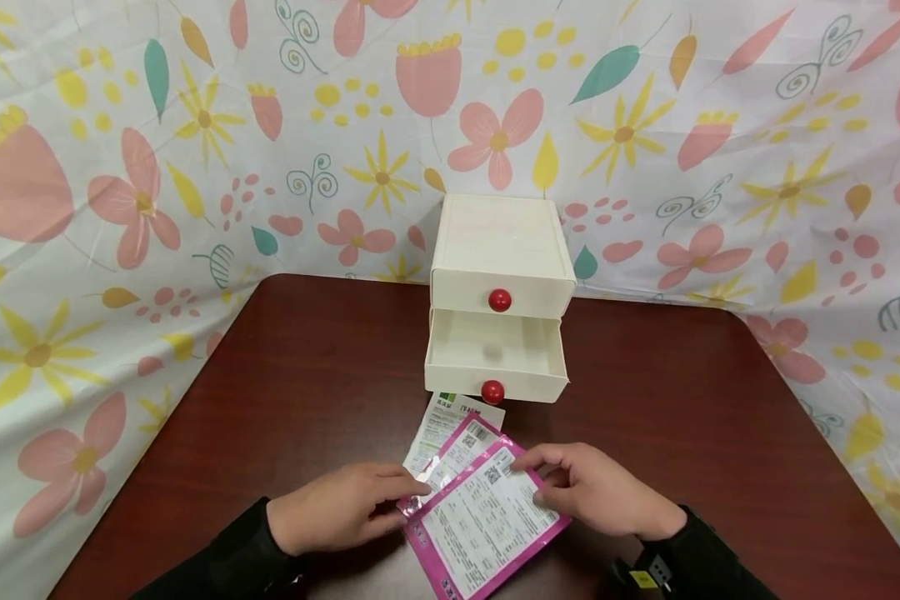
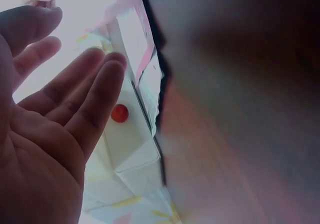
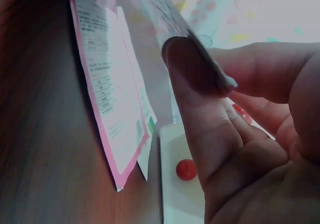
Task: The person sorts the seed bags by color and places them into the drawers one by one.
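My right hand pinches the right edge of a pink-bordered packet with a printed white panel, thumb against one face and fingers on the other. In the right wrist view that packet is lifted at a slant above a second pink-bordered packet. The second packet lies partly covered, and beneath it a white and green packet shows its upper part. My left hand is at the left corner of the packets; the left wrist view has its fingers extended with nothing gripped.
Beyond the packets stands a cream two-drawer box with red knobs. Its lower drawer is pulled out, nothing visible inside, its front close to the white and green packet. A floral curtain hangs behind the dark wooden table.
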The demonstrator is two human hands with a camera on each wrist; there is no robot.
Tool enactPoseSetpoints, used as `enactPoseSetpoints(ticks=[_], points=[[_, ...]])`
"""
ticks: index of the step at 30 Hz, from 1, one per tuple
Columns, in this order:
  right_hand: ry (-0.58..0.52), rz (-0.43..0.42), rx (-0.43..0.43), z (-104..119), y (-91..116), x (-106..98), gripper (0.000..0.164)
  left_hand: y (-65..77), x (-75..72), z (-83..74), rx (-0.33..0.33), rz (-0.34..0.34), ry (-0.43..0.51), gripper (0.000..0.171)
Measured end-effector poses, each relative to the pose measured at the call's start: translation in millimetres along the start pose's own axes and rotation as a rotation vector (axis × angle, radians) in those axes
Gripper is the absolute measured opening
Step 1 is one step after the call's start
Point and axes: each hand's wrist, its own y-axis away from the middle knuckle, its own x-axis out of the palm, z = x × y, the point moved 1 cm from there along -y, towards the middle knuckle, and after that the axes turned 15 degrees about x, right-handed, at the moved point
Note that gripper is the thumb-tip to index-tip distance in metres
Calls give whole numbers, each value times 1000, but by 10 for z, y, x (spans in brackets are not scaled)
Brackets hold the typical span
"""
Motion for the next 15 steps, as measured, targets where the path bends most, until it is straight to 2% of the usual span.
enactPoseSetpoints(ticks=[9,12,15], points=[[-43,-31,13,46,-15,-10,31,-23,25,4,32,-3,10,40],[-47,-45,11,62,-1,-9,31,-19,25,6,14,-1,14,40],[-58,-58,8,77,19,-15,31,-10,26,12,-44,-1,27,41]])
